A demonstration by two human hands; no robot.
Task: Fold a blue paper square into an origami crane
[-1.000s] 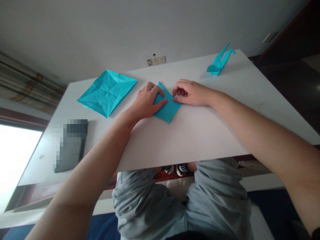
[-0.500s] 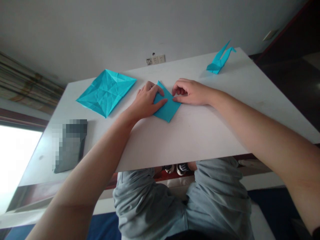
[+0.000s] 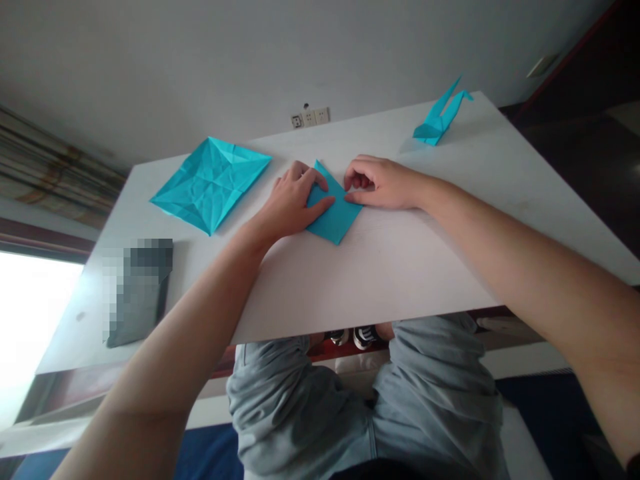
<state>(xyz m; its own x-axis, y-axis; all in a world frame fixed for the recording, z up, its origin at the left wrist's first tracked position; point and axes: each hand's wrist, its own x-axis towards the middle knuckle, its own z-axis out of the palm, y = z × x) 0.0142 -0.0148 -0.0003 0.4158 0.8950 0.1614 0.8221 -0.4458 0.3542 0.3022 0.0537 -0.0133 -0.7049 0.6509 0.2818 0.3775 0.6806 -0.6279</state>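
Observation:
A folded piece of blue origami paper (image 3: pixel 336 225) lies on the white table in front of me, its layers forming a kite-like shape with a point at the top. My left hand (image 3: pixel 296 200) rests over its left side, thumb and curled forefinger holding it down on the tabletop. At the paper's right corner, my right hand (image 3: pixel 383 183) pinches the edge between thumb and forefinger, the other fingers curled in. The palm side of the left hand and the paper beneath it are hidden.
A creased, unfolded blue sheet (image 3: pixel 211 185) lies to the left. A blue paper crane (image 3: pixel 438 123) stands at the back right of the table (image 3: pixel 320 293). Near the left edge is a dark, pixelated flat object (image 3: pixel 137 300). Wall sockets (image 3: pixel 310 118) sit behind the table.
Almost nothing differs: both hands keep their places on the folded paper. The view has shifted very slightly.

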